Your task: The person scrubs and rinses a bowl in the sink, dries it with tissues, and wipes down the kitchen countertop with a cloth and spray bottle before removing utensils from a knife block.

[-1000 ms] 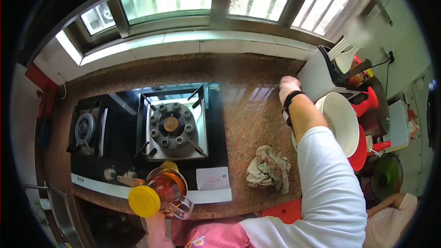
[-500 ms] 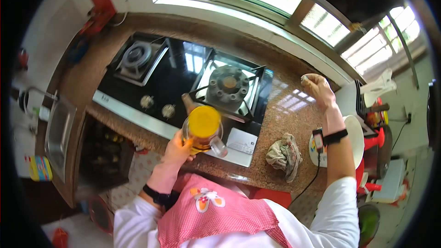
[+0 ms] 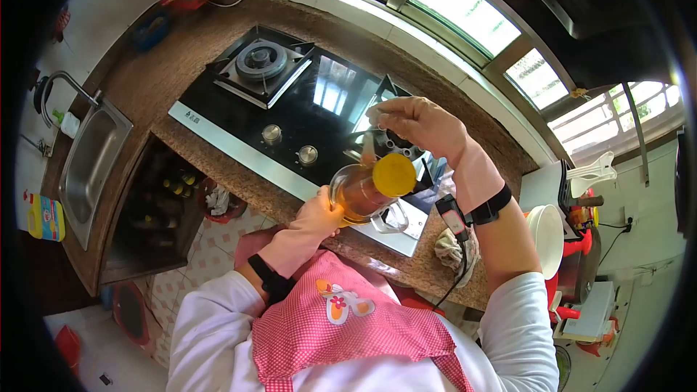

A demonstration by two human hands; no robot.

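My left hand [image 3: 317, 215] is wrapped round the side of a clear glass oil jug [image 3: 354, 194] with amber liquid in it. The jug has a yellow lid [image 3: 394, 175] and a glass handle on its right side. It is held over the front edge of the gas stove [image 3: 239, 149]. Above the jug's spout, my right hand [image 3: 421, 125] is closed in a pinch over the right burner [image 3: 396, 145], partly covering it. What the fingertips hold, if anything, is too small to make out.
A crumpled cloth [image 3: 449, 247] lies on the granite counter, right of the stove. White tubs [image 3: 544, 236] stand farther right. The left burner [image 3: 261, 60] is bare. A steel sink [image 3: 94, 167] is at the left, with a yellow detergent bottle [image 3: 45, 216] beside it.
My right hand has come left from over the right counter to above the jug's spout. In my left hand, the jug has shifted right in view and tilted. The camera view has turned.
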